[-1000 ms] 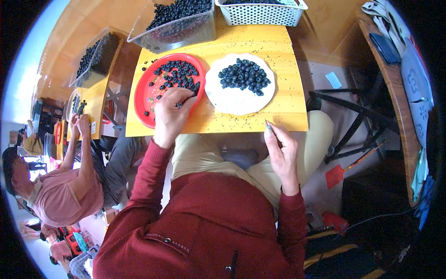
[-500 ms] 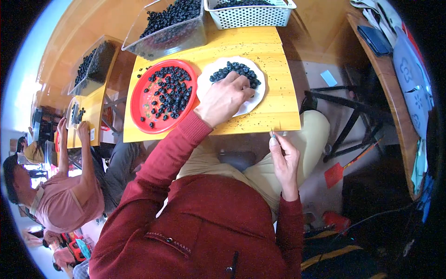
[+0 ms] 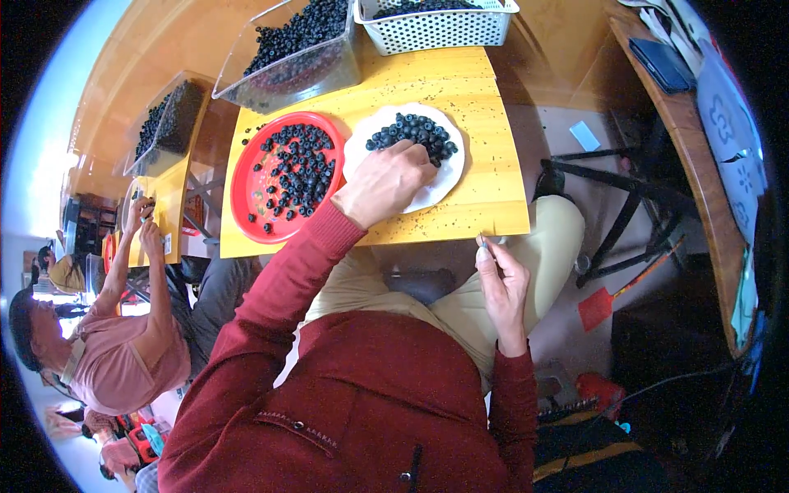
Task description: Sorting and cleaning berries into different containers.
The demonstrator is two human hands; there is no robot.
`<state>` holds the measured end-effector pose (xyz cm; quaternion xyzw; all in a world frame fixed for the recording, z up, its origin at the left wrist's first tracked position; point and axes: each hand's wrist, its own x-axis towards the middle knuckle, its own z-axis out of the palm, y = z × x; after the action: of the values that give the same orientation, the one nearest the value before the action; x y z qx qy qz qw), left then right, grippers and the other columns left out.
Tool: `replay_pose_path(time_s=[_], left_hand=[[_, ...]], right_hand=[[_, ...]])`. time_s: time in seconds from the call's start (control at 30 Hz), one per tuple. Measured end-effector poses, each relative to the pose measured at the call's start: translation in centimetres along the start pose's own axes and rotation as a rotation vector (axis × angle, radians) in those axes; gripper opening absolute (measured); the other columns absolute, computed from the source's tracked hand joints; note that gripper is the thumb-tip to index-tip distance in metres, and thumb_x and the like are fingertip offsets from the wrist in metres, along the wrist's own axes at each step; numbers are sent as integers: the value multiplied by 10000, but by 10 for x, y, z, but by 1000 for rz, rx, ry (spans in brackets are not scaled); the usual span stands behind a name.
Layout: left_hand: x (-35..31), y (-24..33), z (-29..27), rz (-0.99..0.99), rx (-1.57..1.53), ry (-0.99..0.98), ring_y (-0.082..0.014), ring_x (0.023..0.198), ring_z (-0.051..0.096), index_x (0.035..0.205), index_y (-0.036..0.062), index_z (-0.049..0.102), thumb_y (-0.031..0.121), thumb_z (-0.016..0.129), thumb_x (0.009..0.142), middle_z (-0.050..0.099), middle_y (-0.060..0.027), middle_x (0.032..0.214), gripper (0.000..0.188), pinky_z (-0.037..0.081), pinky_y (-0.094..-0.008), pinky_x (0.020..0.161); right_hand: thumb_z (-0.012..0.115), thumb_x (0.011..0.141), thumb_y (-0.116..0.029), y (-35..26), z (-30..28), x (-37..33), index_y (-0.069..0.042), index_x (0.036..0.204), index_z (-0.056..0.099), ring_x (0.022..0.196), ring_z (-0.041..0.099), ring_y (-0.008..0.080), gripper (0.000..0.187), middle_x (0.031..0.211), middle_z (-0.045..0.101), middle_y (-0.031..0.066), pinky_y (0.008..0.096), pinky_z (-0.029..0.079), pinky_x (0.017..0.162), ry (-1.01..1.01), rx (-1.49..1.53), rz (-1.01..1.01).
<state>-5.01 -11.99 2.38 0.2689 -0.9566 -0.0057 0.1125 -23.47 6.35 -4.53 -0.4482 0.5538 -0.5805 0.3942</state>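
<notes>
My left hand (image 3: 388, 179) reaches over the white plate (image 3: 444, 182), its fingers curled down against the near side of a pile of blueberries (image 3: 411, 131). Its fingertips are hidden, so whatever they pinch does not show. To the left lies a red round tray (image 3: 243, 195) with many dark blueberries (image 3: 300, 168) spread across it. Above my right thigh, just off the table's near edge, my right hand (image 3: 503, 283) is closed, thumb against forefinger, on a small thin pointed tool (image 3: 483, 240). Its exact kind is too small to make out.
At the table's far side stand a clear plastic bin (image 3: 288, 78) of blueberries and a white perforated basket (image 3: 436, 31). Dark crumbs dot the yellow table (image 3: 493, 164). A co-worker (image 3: 123, 353) sits at another table on the left. A red fly swatter (image 3: 597, 309) is at the right.
My left hand has drawn slightly back and left from the pile, uncovering more berries. The right hand stays about in place. The co-worker's hands have come closer together.
</notes>
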Motion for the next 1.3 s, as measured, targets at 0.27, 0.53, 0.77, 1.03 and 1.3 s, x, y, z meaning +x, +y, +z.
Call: replay_pose_path(time_s=[0.27, 0.53, 0.77, 1.03, 1.3], left_hand=[[-3, -1, -1, -52, -35, -32, -264, 927, 635, 900, 84, 717, 137, 643, 820, 624, -104, 926, 122, 558, -394, 754], [-4, -2, -4, -27, -3, -36, -260, 916, 621, 883, 90, 704, 144, 640, 819, 598, -95, 916, 105, 552, -394, 746], [-9, -1, -5, -10, -2, -10, -232, 924, 607, 879, 97, 702, 104, 608, 825, 588, -70, 950, 108, 545, -371, 766], [-15, -4, -5, 11, -41, 40, -232, 961, 605, 922, 75, 701, 102, 603, 832, 630, -58, 1051, 136, 532, -370, 829], [-22, -4, -3, -16, -157, 52, -263, 934, 619, 962, 53, 677, 108, 610, 857, 649, -80, 993, 136, 528, -379, 821]], right_hand=[[606, 1015, -238, 5, 0, 1, 43, 1250, 627, 569, 364, -2, 367, 753, 505, -62, 181, 275, 491, -43, 73, 79], [619, 1004, -226, 3, 0, -2, 59, 1221, 640, 690, 442, 34, 359, 837, 563, -27, 206, 361, 612, -19, 123, 144], [624, 999, -189, 5, 0, -4, 78, 1197, 652, 861, 548, 74, 333, 965, 654, 33, 228, 465, 777, 7, 141, 199], [609, 1011, -246, 12, 2, -5, 44, 1271, 619, 542, 358, -5, 389, 751, 510, -54, 183, 274, 479, -26, 118, 144], [614, 1008, -239, 11, 2, -7, 42, 1263, 626, 534, 374, -10, 380, 775, 533, -45, 174, 282, 466, -27, 124, 193]])
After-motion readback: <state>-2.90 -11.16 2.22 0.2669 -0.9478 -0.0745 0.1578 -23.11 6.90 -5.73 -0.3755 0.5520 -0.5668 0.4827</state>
